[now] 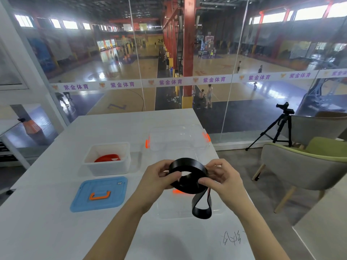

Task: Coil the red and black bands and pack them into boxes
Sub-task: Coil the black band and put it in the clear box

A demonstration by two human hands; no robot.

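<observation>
I hold the black band [187, 167] in the air as a wide coil, with a loose loop hanging below it. My left hand [159, 175] grips the coil's left side, thumb inside the ring. My right hand [220, 178] pinches its right side. Below my hands stands a clear box [189, 209] with orange clips, open at the top. The red band [108, 158] lies coiled inside a white box [107, 168] at the left.
A blue lid with an orange handle [99, 194] lies in front of the white box. A clear lid [178, 137] rests farther back. Off the table's right edge stand a green and grey chair [304, 166] and a tripod [276, 128]. A glass wall stands behind the table.
</observation>
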